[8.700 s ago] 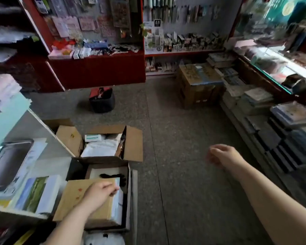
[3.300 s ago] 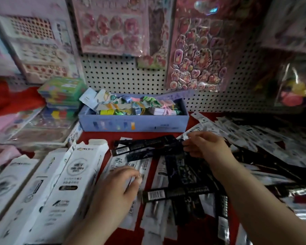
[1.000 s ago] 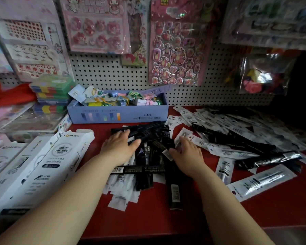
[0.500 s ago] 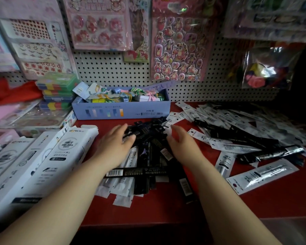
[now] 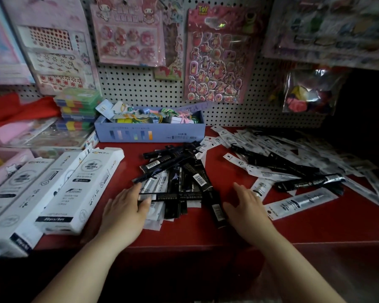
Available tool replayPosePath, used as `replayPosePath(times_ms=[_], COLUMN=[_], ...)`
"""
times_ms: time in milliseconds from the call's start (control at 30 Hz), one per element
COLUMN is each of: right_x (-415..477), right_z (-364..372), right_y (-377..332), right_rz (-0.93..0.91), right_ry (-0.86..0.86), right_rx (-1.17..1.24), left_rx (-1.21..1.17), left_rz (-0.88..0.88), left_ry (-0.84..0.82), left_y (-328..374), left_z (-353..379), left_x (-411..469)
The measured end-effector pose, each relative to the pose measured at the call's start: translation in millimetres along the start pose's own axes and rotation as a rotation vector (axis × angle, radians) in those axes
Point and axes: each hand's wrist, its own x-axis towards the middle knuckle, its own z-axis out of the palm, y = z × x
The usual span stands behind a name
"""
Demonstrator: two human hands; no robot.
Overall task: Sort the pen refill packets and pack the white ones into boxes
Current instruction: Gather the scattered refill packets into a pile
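Nearest the onlooker, both forearms reach in over the front edge of the red bench [image 5: 206, 235]. The left hand [image 5: 127, 211] lies flat at the left edge of the central pile, fingers straight and close together, with the thumb touching the end of one black packet [image 5: 171, 196] that lies crosswise. It clamps nothing. The right hand [image 5: 247, 206] rests on the bench just right of the pile, fingers straight and slightly spread, holding nothing.

Between the hands is the central pile [image 5: 179, 171]: long, narrow black packets of glossy film with barcode labels, crossed at several angles over white packets [image 5: 155, 186] of the same shape. Left of the pile lie several white boxes [image 5: 79, 189], long matte cardboard cartons with printed faces, side by side and angled away. Their contents cannot be seen.

To the right, one white packet [image 5: 300, 202] lies alone. Beyond it spreads a larger heap [image 5: 293, 154] of white and black packets, flat, shiny and overlapping.

Progress, as a judgement: the task is at an early stage. Black and white packets remain mixed in both groups, and no white packet is seen entering a box. Separation by colour and all packing are left to do.

At the back stands a blue cardboard tray [image 5: 149, 134] filled with small coloured items, against a perforated pegboard [image 5: 140, 88] hung with glossy sticker sheets [image 5: 214, 62].
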Motion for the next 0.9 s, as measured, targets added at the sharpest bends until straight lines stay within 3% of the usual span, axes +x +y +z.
replayPosePath(times_ms=[167, 367, 533, 633, 733, 900], right_x=[-2.5, 14.2, 21.2, 29.8, 36.0, 41.8], right_z=[12.8, 1.3, -0.5, 2.9, 5.4, 11.2], right_y=[-23.4, -30.0, -31.5, -32.2, -32.0, -32.8], right_rz=[-0.131, -0.161, -0.175, -0.175, -0.199, -0.18], right_ry=[-0.054, -0.084, -0.028, 0.041, 0.098, 0.177], right_rx=[-0.094, 0.18, 0.088, 0.006, 0.003, 0.222], left_rx=[0.044, 0.01, 0.23, 0.211, 0.204, 0.198], left_rz=[0.026, 0.062, 0.123, 0.24, 0.246, 0.176], left_ry=[0.025, 0.094, 0.137, 0.035, -0.075, -0.262], left_y=[12.5, 11.6, 9.7, 22.4, 37.0, 36.9], left_z=[12.3, 3.1, -13.4, -17.6, -19.9, -16.9], left_x=[-7.0, -1.1, 2.7, 15.1, 35.3, 59.6])
